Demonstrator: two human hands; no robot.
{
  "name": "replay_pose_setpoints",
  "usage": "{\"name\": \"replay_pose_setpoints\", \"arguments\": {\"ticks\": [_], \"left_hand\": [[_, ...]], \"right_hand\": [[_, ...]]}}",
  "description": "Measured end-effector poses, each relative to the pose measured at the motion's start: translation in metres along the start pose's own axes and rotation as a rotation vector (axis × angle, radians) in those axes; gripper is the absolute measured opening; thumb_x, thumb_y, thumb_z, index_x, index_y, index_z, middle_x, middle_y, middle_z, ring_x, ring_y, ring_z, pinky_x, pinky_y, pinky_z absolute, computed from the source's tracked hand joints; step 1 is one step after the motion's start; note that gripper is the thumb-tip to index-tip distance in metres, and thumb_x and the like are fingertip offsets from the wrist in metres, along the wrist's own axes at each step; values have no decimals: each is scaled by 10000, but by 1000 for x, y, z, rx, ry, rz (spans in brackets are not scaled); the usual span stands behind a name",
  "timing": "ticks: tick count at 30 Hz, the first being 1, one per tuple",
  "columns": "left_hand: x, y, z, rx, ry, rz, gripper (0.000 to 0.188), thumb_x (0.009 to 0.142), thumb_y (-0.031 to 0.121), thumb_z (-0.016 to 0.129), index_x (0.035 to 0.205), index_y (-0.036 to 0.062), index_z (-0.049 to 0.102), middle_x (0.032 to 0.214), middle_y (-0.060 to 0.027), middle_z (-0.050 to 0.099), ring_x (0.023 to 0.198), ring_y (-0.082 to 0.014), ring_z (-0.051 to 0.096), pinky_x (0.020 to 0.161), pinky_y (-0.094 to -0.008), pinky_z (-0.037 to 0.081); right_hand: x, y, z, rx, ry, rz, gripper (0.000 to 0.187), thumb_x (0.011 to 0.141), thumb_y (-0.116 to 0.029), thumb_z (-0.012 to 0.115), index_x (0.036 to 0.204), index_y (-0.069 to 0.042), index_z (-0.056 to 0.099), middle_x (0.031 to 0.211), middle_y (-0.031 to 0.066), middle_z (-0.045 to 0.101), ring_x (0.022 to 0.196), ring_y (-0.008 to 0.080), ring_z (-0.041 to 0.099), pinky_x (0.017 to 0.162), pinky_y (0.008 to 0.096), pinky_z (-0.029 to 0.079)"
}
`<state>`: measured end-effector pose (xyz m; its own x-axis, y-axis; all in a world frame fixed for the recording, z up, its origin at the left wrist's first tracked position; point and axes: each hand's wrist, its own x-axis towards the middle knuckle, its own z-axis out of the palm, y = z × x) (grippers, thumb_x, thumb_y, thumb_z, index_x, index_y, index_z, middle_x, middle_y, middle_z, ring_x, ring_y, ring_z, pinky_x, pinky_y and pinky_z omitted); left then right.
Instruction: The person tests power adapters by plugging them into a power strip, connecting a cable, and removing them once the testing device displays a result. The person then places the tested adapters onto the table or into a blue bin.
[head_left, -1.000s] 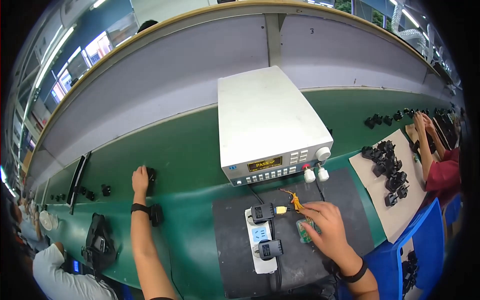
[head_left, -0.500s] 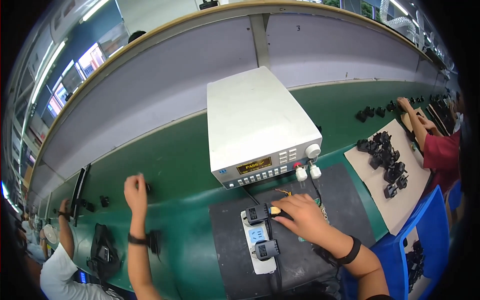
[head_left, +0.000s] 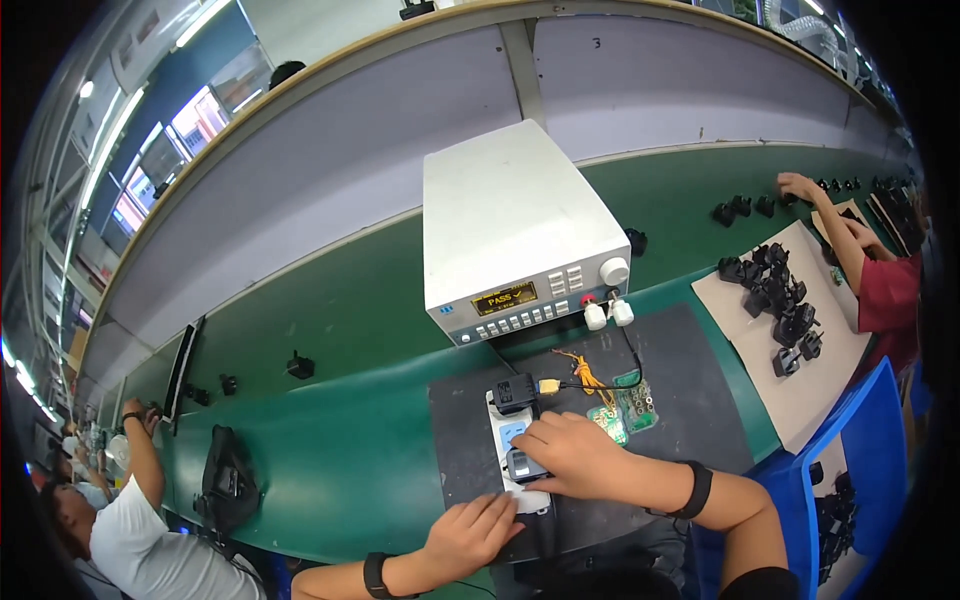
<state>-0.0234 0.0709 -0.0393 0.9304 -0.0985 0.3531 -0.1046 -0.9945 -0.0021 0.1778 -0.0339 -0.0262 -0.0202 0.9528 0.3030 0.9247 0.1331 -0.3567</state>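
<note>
My right hand (head_left: pixel 585 455) is closed on the lower black power adapter (head_left: pixel 524 466), which sits in the white power strip (head_left: pixel 533 502). My left hand (head_left: pixel 470 532) has its fingers bent together at the near end of the strip, gripping it. Another black adapter (head_left: pixel 514 392) is plugged into the far end of the strip, with a yellow connector (head_left: pixel 549 386) and black cable at its side. Beyond the strip stands a white test instrument (head_left: pixel 525 230) with a lit display (head_left: pixel 504 299). Green circuit boards (head_left: pixel 638 402) and an orange cord (head_left: pixel 590 375) lie right of the strip.
Under the strip lies a black mat (head_left: pixel 690 380). One black adapter (head_left: pixel 300 366) stands on the green bench to the left, near a black bag (head_left: pixel 228 475). Cardboard (head_left: pixel 735 318) with several adapters and a blue bin (head_left: pixel 845 425) are at right. Co-workers sit on both sides.
My left hand has come from the far left bench to the strip, leaving an adapter standing there. My right hand has moved from the yellow connector down to the lower adapter.
</note>
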Motion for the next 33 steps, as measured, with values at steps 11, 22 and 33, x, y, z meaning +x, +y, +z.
{"name": "replay_pose_setpoints", "arguments": {"ticks": [11, 22, 33], "left_hand": [[-11, 8, 12, -45, 44, 79, 396, 776, 185, 707, 1101, -20, 612, 1077, -143, 646, 779, -243, 613, 675, -323, 500], [-1, 15, 5, 28, 14, 150, 497, 768, 255, 715, 1123, -69, 588, 1070, -183, 641, 713, -248, 595, 607, -323, 490], [5, 21, -7, 18, -77, 55, 509, 757, 254, 729, 1139, -51, 587, 1056, -178, 647, 688, -251, 595, 593, -337, 487]], "right_hand": [[-51, -37, -111, -43, 328, 211, 585, 699, -342, 763, 1171, -59, 564, 1034, 89, 621, 930, 279, 587, 805, 392, 464], [-507, 88, -116, -115, -538, 1704, 526, 436, -350, 878, 827, -48, 699, 847, 121, 662, 837, 298, 621, 748, 372, 498], [-157, 106, -215, -448, 148, 426, 499, 676, -191, 746, 1133, -76, 583, 1163, 123, 575, 1003, 269, 589, 753, 336, 487]]}}
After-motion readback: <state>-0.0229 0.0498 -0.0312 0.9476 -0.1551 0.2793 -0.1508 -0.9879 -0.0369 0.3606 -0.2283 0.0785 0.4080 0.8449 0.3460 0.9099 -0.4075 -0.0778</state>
